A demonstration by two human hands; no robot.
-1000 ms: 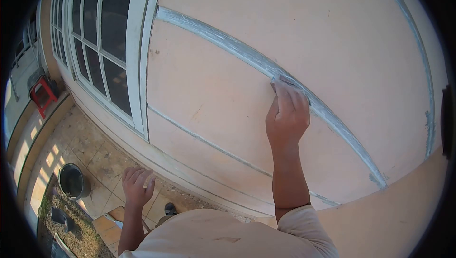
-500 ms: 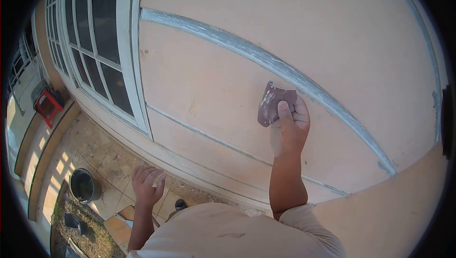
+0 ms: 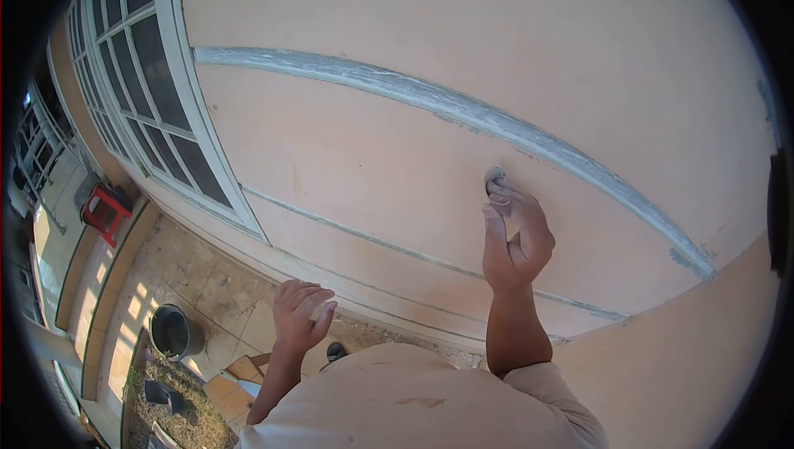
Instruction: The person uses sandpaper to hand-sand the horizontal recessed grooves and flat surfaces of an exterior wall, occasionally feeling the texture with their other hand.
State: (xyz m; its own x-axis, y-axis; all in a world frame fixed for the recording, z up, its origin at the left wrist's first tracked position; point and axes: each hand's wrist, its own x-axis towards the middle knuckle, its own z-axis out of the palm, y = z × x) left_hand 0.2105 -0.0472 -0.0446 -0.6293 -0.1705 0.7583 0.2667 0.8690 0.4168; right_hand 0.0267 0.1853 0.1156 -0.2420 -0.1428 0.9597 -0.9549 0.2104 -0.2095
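Observation:
At the plaster wall, my right hand is closed, thumb against curled fingers, on a piece of sandpaper. Only a small, curled, greyish part of the sheet shows beyond the fingertips; the rest is hidden by the hand. Just above it, a raised grey-blue band with whitish scuffs runs across the wall. My left hand hangs low before my body over the tiled floor, fingers loosely bent and thumb apart, holding nothing.
White-framed windows line the wall on the left. A black bucket stands on the tiles, with a dark container on the soil nearby. Farther off, a red stool stands by the steps. A thin grey line crosses the lower wall.
The sandpaper, held out broad and flat before, is now bunched and mostly hidden in my right hand. The view has shifted, with both hands appearing farther right.

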